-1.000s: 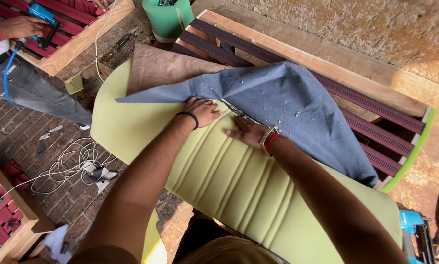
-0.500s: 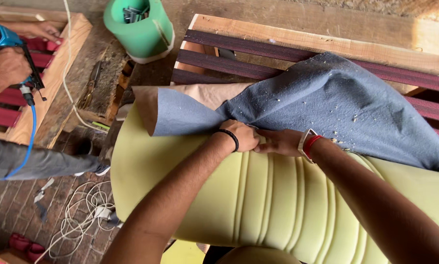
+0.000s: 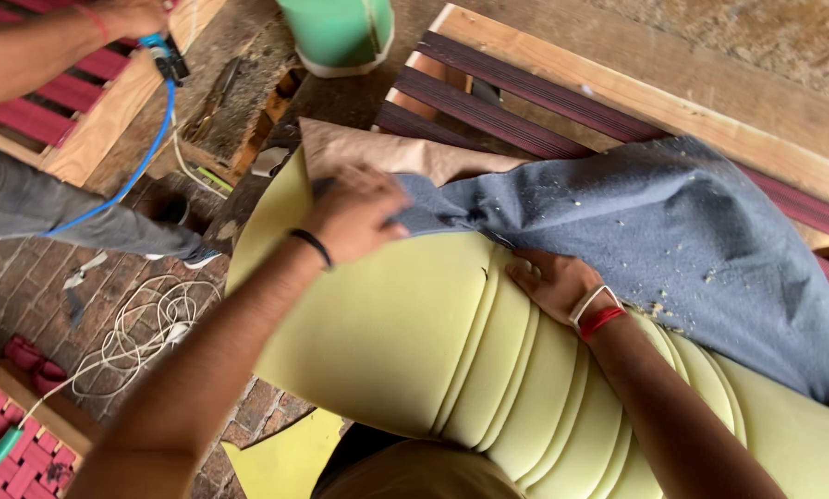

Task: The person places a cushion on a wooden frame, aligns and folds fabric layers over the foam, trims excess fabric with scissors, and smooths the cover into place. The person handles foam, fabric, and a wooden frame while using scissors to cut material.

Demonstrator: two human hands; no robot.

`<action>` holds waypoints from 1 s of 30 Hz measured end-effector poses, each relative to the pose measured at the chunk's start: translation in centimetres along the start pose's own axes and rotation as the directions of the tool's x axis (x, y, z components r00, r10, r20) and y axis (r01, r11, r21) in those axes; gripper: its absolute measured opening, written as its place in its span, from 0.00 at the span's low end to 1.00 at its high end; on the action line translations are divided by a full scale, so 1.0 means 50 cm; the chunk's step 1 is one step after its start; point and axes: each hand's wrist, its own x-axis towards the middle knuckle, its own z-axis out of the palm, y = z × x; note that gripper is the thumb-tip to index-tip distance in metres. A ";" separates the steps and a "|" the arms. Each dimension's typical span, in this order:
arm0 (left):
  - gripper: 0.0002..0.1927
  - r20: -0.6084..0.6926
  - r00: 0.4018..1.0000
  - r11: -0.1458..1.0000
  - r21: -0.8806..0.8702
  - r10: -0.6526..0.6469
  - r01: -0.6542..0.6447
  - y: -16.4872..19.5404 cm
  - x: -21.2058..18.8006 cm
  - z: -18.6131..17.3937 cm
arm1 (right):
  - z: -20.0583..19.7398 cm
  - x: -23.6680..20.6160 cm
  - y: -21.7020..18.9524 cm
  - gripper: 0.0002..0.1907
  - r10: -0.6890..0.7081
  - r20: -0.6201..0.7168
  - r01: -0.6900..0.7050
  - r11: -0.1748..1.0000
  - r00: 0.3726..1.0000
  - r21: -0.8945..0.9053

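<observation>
Fabric (image 3: 673, 240): a grey-blue sheet, laid over the upper right of the foam and over the frame behind it; pale crumbs are scattered on it.
Foam (image 3: 424, 351): a pale yellow-green pad with ribbed channels, bent over in front of the person and lying under the fabric.
Left hand (image 3: 354, 212): clenched on the fabric's left edge, where it meets a tan backing (image 3: 377, 152); a black band is worn at the wrist.
Right hand (image 3: 553, 282): pressed flat on the foam at the fabric's lower edge; fingers spread, nothing gripped as far as can be seen; red and white bands at the wrist.
Handling: the fabric is judged light, limp and easily creased, so it is best held by an edge or corner and drawn taut. The foam is judged soft, springy and bulky, best steadied by a flat palm, not pinched.
Frame (image 3: 618, 92): pale wood with dark red slats, beneath the fabric.
Bucket (image 3: 341, 32): green, at the top, well apart from both hands.
Co-worker: an arm (image 3: 36, 51) at upper left, with a tool on a blue hose (image 3: 137, 176).
Floor: brick, with a coil of white cord (image 3: 142, 333).
</observation>
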 end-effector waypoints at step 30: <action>0.23 -0.118 0.971 0.831 -0.545 -0.207 0.111 -0.303 0.159 0.054 | 0.063 0.080 -0.358 0.19 0.085 -0.525 -0.049 0.995 0.847 0.082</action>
